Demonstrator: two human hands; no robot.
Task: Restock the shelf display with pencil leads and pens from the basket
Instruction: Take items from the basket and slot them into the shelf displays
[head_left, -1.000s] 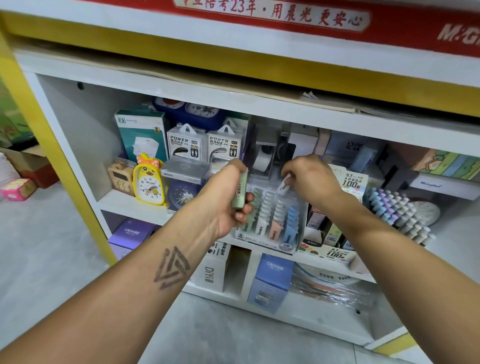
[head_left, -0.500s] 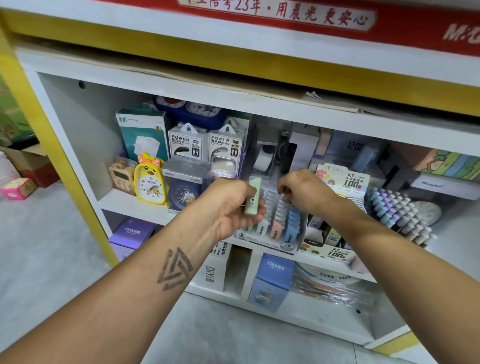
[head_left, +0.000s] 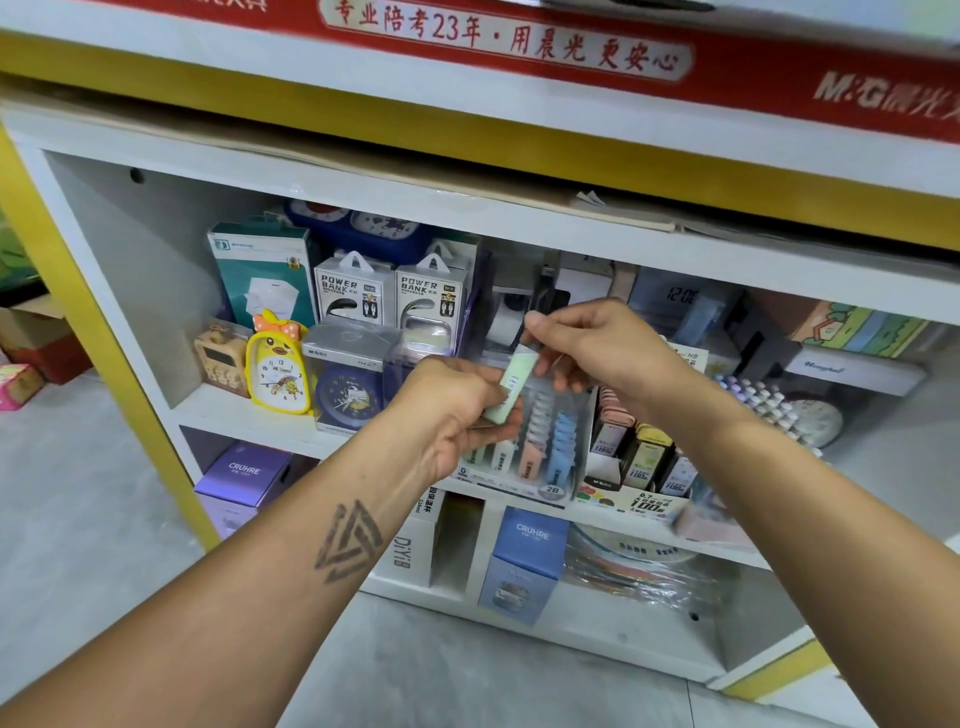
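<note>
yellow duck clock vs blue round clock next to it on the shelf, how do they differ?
The yellow duck clock stands bare; the blue round clock sits inside a clear plastic box. The duck clock has a white dial and an orange bow on top; the blue clock's dial is dark blue and it has no ornament. Both stand upright, side by side on the same shelf, with analog hands.

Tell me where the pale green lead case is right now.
In the head view, the pale green lead case sits centre frame, gripped by the left hand, its top pinched by the right hand, above the clear display box.
</note>
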